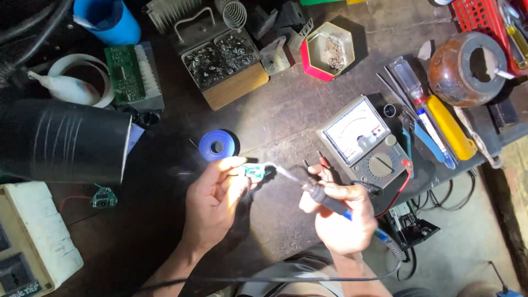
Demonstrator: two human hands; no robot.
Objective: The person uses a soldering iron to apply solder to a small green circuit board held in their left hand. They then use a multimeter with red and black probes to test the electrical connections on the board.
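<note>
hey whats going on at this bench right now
A person sits at a cluttered workbench under a bright lamp. The left hand pinches a small green circuit board between its fingers. The right hand grips a soldering iron like a pen, its tip pointing at the board's edge; glare hides whether it touches. A blue spool lies just behind the board, and an analog multimeter sits to the right with its probes beside it.

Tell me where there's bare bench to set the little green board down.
Bare patch between the blue solder spool and the analog meter, below the wooden-sided tray. Dark room also left of the left hand. Crowded along the top and right of the meter.
</note>
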